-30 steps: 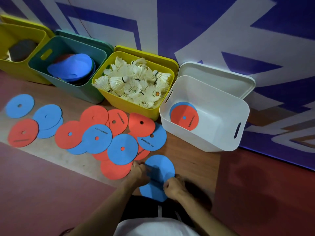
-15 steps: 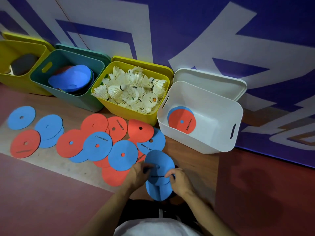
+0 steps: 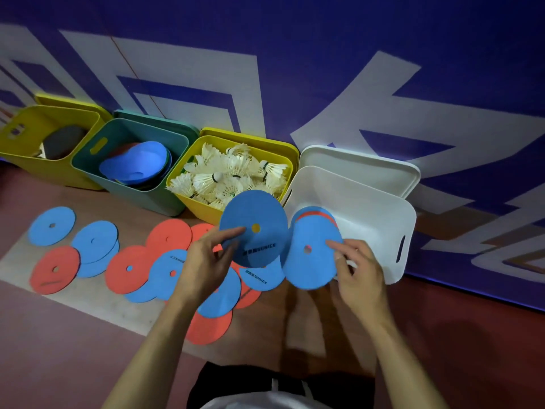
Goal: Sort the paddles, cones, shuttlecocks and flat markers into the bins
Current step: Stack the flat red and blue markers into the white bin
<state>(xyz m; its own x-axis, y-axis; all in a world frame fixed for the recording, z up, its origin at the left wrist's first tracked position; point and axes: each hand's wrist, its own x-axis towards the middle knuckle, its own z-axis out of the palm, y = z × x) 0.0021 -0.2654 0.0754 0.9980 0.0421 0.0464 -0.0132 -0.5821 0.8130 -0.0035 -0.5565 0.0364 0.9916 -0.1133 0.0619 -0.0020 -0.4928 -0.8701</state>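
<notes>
My left hand pinches a blue flat marker by its left edge and holds it up in the air. My right hand pinches a second blue flat marker by its right edge, just in front of the white bin. Inside that bin lie a red and a blue marker, mostly hidden behind the held one. Several red and blue flat markers are scattered on the floor to the left.
Along the wall stand a yellow bin with a dark paddle, a teal bin with blue cones, and a yellow bin full of shuttlecocks. The white bin's lid leans behind it. My knees are below.
Both hands lifted the two blue markers off the floor and pulled them apart, one in each hand, raising them toward the white bin. The camera tilted up.
</notes>
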